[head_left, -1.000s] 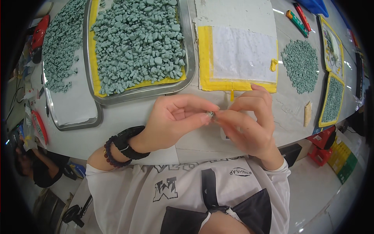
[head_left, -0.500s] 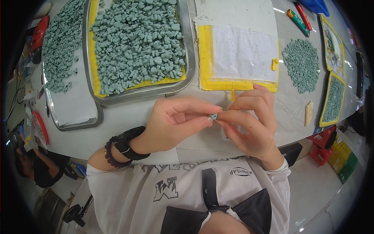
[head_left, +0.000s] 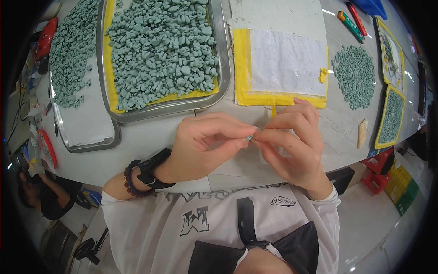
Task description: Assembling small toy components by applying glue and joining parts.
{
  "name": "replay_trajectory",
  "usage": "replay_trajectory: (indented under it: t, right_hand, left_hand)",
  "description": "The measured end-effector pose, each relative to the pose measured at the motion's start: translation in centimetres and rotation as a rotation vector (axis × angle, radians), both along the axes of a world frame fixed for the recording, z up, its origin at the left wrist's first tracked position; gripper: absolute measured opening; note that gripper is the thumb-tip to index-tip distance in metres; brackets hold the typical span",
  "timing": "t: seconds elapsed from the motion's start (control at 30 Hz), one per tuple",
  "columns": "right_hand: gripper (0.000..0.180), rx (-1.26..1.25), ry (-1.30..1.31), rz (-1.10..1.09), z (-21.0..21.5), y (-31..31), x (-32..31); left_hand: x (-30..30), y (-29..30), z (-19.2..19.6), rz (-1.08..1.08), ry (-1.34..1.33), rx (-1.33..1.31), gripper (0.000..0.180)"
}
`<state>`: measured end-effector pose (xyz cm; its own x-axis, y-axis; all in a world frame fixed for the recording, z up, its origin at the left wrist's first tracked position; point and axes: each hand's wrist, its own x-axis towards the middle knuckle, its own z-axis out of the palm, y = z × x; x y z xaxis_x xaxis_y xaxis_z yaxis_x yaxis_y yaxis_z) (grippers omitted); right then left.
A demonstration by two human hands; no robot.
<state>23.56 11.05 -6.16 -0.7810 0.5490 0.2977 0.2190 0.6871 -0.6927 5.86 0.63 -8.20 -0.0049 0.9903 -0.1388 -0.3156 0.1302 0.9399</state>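
Over the near part of the table, my left hand (head_left: pixel 205 145) pinches a small grey-green stone (head_left: pixel 249 137) between thumb and fingertips. Only a sliver of it shows. My right hand (head_left: pixel 297 142) meets it from the other side, its thumb and forefinger closed at the stone's right edge, the other fingers curled above. Just beyond my hands lies a board with a yellow-taped border (head_left: pixel 242 98) and a clear plastic sheet (head_left: pixel 287 64). To the left, a metal tray (head_left: pixel 169 107) holds a dense spread of similar grey-green stones (head_left: pixel 162 55).
Farther left is a second tray (head_left: pixel 91 146) with more stones. At right are a loose pile of smaller green stones (head_left: pixel 354 77), a green cutter (head_left: pixel 350 26), a red cutter (head_left: pixel 357 18) and a yellow-edged tray (head_left: pixel 391 114). Another person (head_left: pixel 52 196) sits at far left.
The stone has been turned between my fingertips and shows less than before. My fingers shifted only slightly; both hands stay at the same place.
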Motion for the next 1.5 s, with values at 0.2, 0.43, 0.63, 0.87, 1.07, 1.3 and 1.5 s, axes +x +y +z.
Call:
replay_trajectory:
  t: [0.2,0.43,0.63,0.87,1.07,1.3,1.5]
  right_hand:
    - [0.029,0.043,-0.032,-0.010,0.3,-0.2,0.0]
    - [0.031,0.039,0.064,0.000,0.8,0.2,0.1]
    - [0.051,-0.188,-0.128,-0.153,1.9,-0.2,4.1]
    - [0.062,0.149,-0.460,0.148,1.2,-0.3,2.1]
    - [0.052,0.012,-0.284,0.149,1.3,-0.1,2.2]
    - [0.055,0.010,-0.004,-0.015,-0.4,-0.4,4.1]
    - [0.049,0.008,0.146,-0.087,-0.5,-0.2,4.3]
  left_hand:
    - [-0.1,-0.1,-0.1,-0.012,0.078,0.039,0.024]
    - [-0.9,-0.2,2.4,0.027,0.011,-0.027,0.023]
    - [-10.4,-2.4,5.4,0.466,0.971,0.166,0.023]
    - [-11.2,-0.1,4.2,0.565,1.472,0.120,0.019]
    - [-10.7,3.9,3.1,0.162,1.597,0.045,0.019]
    - [-10.4,3.6,4.0,0.189,1.525,0.160,0.015]
    - [-10.6,3.3,3.4,0.137,1.502,0.114,0.017]
